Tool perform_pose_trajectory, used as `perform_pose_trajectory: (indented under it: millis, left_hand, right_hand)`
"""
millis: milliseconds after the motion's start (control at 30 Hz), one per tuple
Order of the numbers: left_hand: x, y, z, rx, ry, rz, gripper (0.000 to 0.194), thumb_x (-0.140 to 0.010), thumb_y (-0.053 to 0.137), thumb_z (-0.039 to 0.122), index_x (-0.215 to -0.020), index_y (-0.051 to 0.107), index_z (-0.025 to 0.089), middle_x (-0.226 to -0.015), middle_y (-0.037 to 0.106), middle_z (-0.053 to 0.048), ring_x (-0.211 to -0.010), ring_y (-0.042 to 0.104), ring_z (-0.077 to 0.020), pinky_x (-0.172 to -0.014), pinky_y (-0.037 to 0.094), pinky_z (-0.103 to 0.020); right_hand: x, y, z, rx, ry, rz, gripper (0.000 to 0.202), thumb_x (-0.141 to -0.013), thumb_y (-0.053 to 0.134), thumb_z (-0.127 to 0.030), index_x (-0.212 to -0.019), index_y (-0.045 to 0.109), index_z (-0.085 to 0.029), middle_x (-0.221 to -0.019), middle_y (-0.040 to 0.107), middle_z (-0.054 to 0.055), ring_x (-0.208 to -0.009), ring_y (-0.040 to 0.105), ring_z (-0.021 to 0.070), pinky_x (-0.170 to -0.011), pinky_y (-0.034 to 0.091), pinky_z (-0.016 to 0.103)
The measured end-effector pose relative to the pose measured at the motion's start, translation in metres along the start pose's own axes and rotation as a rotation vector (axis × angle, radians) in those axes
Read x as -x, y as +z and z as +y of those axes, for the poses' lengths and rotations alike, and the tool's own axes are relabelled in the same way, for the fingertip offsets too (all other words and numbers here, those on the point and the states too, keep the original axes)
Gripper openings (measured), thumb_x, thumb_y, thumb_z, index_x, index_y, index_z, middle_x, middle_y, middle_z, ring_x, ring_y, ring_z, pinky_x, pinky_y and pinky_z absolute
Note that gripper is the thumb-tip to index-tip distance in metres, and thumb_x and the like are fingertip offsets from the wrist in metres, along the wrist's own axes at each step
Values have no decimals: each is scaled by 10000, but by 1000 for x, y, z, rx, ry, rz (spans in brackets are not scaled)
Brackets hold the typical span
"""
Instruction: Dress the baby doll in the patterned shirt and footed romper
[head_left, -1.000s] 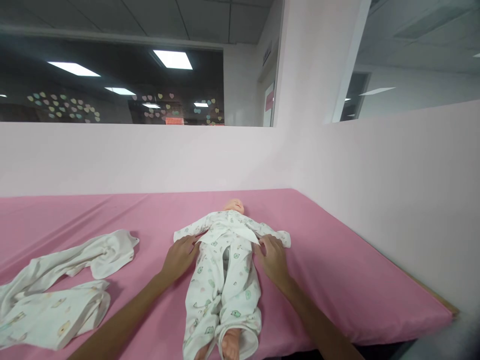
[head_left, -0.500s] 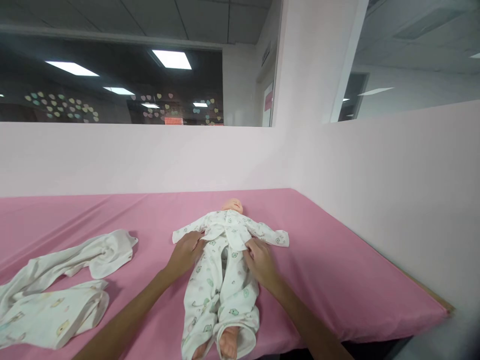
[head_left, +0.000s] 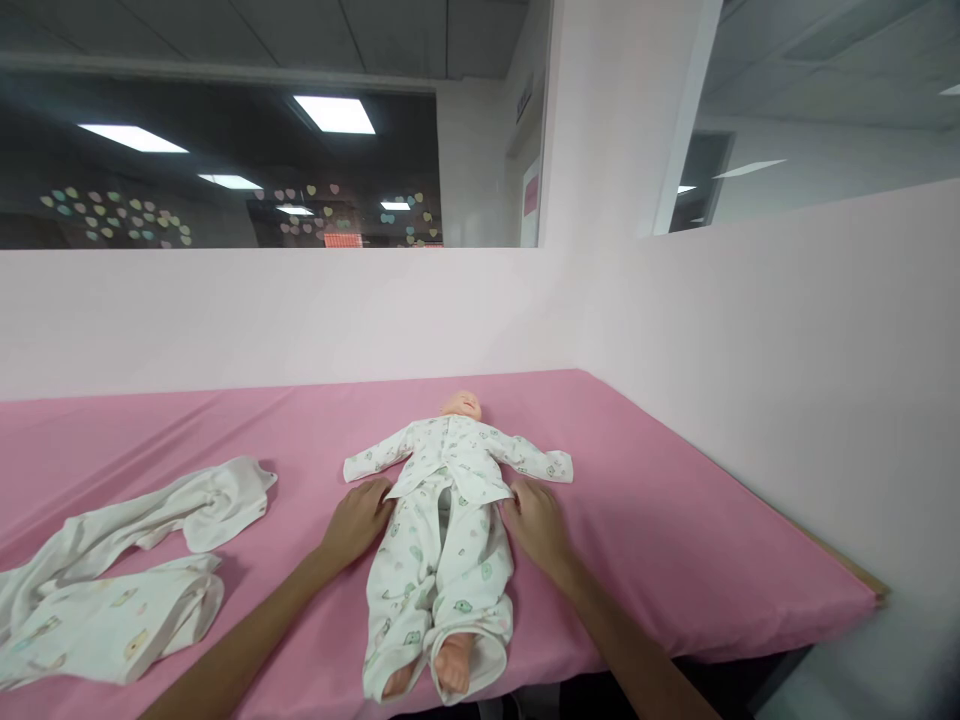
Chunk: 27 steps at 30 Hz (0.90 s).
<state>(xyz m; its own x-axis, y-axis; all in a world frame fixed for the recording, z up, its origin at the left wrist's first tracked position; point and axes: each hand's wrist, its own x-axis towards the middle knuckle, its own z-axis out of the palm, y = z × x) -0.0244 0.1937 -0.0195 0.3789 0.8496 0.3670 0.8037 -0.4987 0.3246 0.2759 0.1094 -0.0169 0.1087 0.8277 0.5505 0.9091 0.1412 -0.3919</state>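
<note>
A baby doll (head_left: 463, 404) lies on its back, its feet toward me, wearing a white printed shirt (head_left: 448, 450) and matching open-crotch trousers (head_left: 465, 560). Its sleeves spread out to both sides. My left hand (head_left: 358, 520) is closed on the shirt's lower left corner. On the other side my right hand (head_left: 536, 522) pinches the lower right corner. Between them the hem is stretched over the top of the trousers. One bare foot shows fully at a trouser cuff, the other partly.
Pink sheeting (head_left: 637, 520) covers the table. At the left lie a crumpled white cloth (head_left: 165, 505) and a folded printed cloth (head_left: 112, 620). Pale walls (head_left: 300, 315) with windows stand behind and to the right.
Both hands have moved apart, outward from the doll's waist. The shirt hem, bunched before, is now spread wide and flatter. The view has shifted slightly.
</note>
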Motion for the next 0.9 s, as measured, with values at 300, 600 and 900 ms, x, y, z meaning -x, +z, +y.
perform_pose_trajectory:
  millis: [300,600,900]
  left_hand:
    - [15,-3,3,-2,113,-76,310,-937,328,412,-770,502,217,-855,598,-76,-816,540,-252,-749,427,-384]
    - [16,0,2,59,149,-93,287,-938,358,375,-926,582,196,-977,606,-103,-917,548,-256,-841,436,-409]
    - [16,2,2,99,169,-114,289,-932,368,342,-932,617,197,-998,604,-115,-931,551,-259,-845,450,-410]
  right_hand:
    - [21,-2,-6,17,-202,-182,166,-885,433,-181,-743,516,-159,-824,565,31,-777,448,139,-732,303,273]
    - [15,2,5,-51,-137,-171,161,-887,439,-220,-765,519,-151,-869,550,42,-832,475,151,-777,346,286]
    - [5,7,10,-195,85,-16,250,-898,395,-328,-969,562,-157,-995,588,66,-907,529,185,-748,385,288]
